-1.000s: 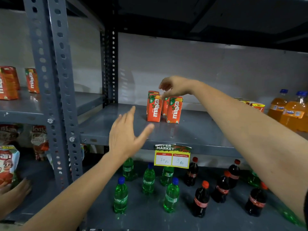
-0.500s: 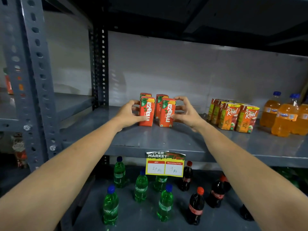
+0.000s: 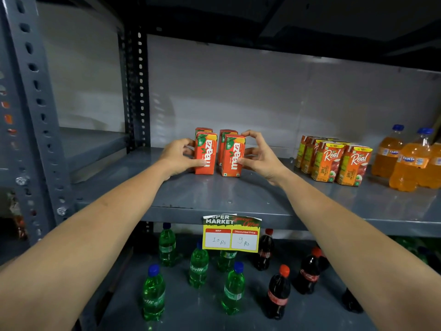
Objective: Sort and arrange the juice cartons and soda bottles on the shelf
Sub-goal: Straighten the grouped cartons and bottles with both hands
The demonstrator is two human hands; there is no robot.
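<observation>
While both hands bracket the Maaza cartons (image 3: 219, 152), the grip on each side is a loose cupped hold: the left hand (image 3: 177, 156) presses thumb and fingers against the left front carton, the right hand (image 3: 259, 155) curls over the right front carton, thumb on its face and index finger arched at its top edge. Neither carton appears lifted; both stand on the middle shelf (image 3: 238, 199).

The Maaza cartons form a block of four, two in front and two behind, upright, labels forward, with a narrow gap between the left and right pairs. The cartons are red-orange, crisp-edged and undented.

To the right of the Maaza cartons, well apart, the Real apple cartons (image 3: 334, 161) stand in a tidy cluster, and beyond them the Fanta bottles (image 3: 405, 158) are grouped.

Judgement: the middle shelf is largely in order; closing the gap looks like the step in hand. Below the Maaza cartons, on the lower shelf, the Sprite bottles (image 3: 199, 268) and cola bottles (image 3: 278, 292) stand scattered and unaligned, behind the price tag (image 3: 231, 235). That sorting remains.
</observation>
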